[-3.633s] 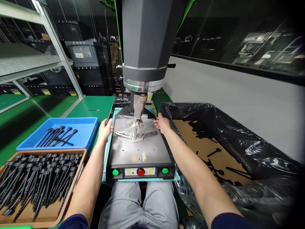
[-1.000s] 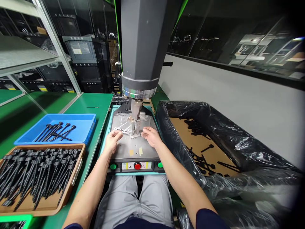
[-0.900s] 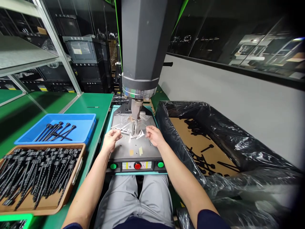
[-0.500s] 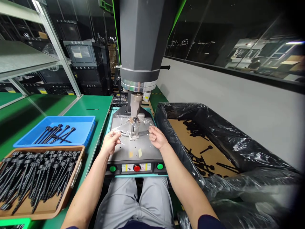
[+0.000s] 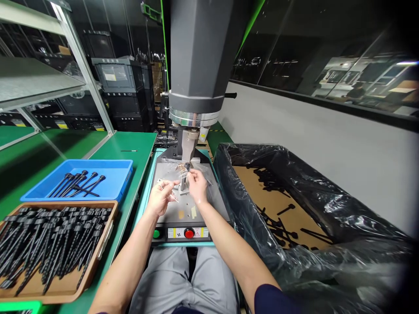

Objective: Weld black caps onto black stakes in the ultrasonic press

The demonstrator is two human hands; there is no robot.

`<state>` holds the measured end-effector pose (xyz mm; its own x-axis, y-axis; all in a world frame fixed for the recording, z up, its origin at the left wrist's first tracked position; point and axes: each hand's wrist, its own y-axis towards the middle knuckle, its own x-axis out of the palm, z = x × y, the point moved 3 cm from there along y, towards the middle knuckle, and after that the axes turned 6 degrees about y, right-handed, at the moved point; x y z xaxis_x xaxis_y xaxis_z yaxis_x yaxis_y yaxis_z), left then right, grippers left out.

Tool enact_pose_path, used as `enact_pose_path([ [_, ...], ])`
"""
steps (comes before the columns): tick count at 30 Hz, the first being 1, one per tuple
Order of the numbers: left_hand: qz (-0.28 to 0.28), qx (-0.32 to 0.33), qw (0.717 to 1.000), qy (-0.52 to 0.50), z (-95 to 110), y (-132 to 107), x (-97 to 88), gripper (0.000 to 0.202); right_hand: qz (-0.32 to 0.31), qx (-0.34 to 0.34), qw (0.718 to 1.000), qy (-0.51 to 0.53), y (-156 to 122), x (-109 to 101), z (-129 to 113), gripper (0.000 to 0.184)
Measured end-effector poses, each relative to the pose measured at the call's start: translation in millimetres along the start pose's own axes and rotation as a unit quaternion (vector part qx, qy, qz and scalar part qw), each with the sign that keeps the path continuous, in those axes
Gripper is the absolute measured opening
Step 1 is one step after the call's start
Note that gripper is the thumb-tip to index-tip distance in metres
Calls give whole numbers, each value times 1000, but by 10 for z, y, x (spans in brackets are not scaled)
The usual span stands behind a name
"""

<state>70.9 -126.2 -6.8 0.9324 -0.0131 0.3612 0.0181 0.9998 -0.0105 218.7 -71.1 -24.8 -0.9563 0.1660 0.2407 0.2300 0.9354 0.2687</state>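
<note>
My left hand [image 5: 160,199] is closed in a pinch on a piece of clear plastic film [image 5: 173,196], just left of the small metal fixture [image 5: 183,185] on the press's steel plate [image 5: 178,208]. My right hand [image 5: 197,187] is right of the fixture. Its fingertips are pinched together at the fixture's top, and what they grip is too small to make out. The two hands almost touch. The horn [image 5: 189,147] of the grey press head [image 5: 199,56] hangs just above the fixture.
Green [image 5: 156,234] and red [image 5: 189,233] buttons sit on the press front. On the green bench at left are a blue tray [image 5: 111,185] with black pins and a brown tray [image 5: 104,237] with several black rods. A box lined with black plastic [image 5: 294,244] stands at right.
Both hands have moved inward from the sides of the plate to the fixture in the middle. The film they held spread out is now gathered at the fixture.
</note>
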Motion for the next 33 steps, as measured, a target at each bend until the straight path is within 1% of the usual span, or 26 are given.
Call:
enact_pose_path([
  [1,-1,-1,1000,-2,7,8,10,36,26,-60,995,-69,44,-12,-57,29],
  [2,-2,-1,1000,-4,14,18,22,36,44,-116,983,-136,82,-17,-105,32],
  [3,-4,-2,1000,-6,22,31,34,36,49,-157,968,-189,119,-12,-134,35],
  [4,-6,-2,1000,-7,30,46,47,36,46,-177,958,-222,158,-1,-141,37],
  [6,-8,1,1000,-7,53,79,70,35,26,-174,952,-251,249,26,-116,36],
  [8,-8,5,1000,-6,84,109,89,36,7,-151,955,-253,341,52,-89,29],
  [10,-8,9,1000,-6,123,132,104,37,4,-143,960,-240,409,68,-105,23],
  [13,-8,13,1000,-8,169,147,122,38,5,-175,961,-214,418,71,-209,23],
  [16,-11,6,1000,-14,159,139,128,37,11,-195,963,-187,316,19,-286,26],
  [18,-13,-4,1000,-16,112,116,124,36,21,-169,971,-167,208,-61,-272,28],
  [20,-14,-13,1000,-11,44,79,115,35,34,-118,984,-131,74,-174,-217,30],
  [22,-13,-21,1000,-1,-34,30,103,35,47,-54,995,-67,-97,-309,-147,34],
  [24,-10,-30,999,8,-112,-21,90,36,43,26,999,13,-316,-442,-81,37],
  [27,-3,-42,999,24,-214,-92,59,37,11,164,981,105,-740,-619,-11,40],
  [29,0,-45,998,42,-267,-143,19,37,-19,245,961,130,-1053,-717,3,43],
  [30,1,-48,997,53,-292,-174,-13,37,-40,275,951,132,-1199,-755,-5,45],
  [31,3,-51,996,67,-318,-211,-53,39,-64,294,945,129,-1329,-785,-26,47],
  [33,25,-54,992,108,-369,-306,-169,49,-112,295,942,110,-1513,-823,-105,48],
])
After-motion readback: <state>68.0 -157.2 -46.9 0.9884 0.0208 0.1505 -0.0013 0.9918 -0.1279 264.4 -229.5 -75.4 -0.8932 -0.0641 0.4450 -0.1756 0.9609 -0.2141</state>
